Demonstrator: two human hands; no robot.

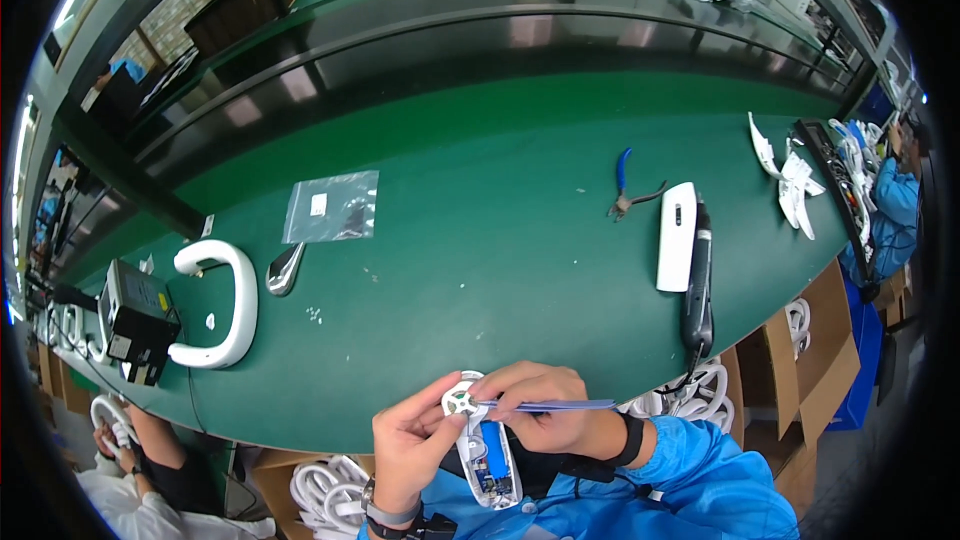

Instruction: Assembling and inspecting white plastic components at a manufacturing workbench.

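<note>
My left hand grips an open white plastic housing near the table's front edge. A blue battery and a small circuit board show inside the housing. At its upper end is a round white part, which my left fingers and thumb pinch. My right hand is closed on a thin, flat purple-blue tool. The tool's tip points at the round part; whether it touches is too small to tell.
On the green table lie blue-handled cutters, a white cover, an electric screwdriver, a plastic bag and a curved white handle. A black box stands left. Cardboard boxes hold white parts; co-workers sit on both sides.
</note>
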